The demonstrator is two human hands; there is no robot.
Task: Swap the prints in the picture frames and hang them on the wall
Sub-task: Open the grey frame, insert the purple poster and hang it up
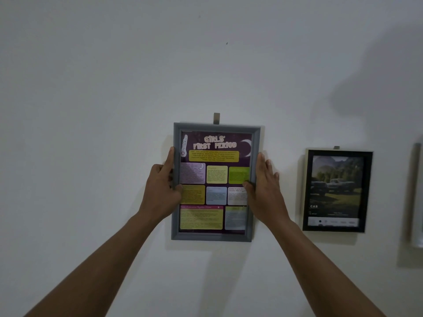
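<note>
A grey picture frame with a purple poster print sits against the white wall, its top just under a small wall hook. My left hand grips the frame's left edge, thumb on the front. My right hand holds the right edge, thumb on the front and fingers spread against the wall. To the right hangs a black frame holding a print of a car in a green landscape, under its own hook.
A pale upright object is cut off at the right edge of the view. The white wall above and left of the frames is bare but for a tiny dark mark.
</note>
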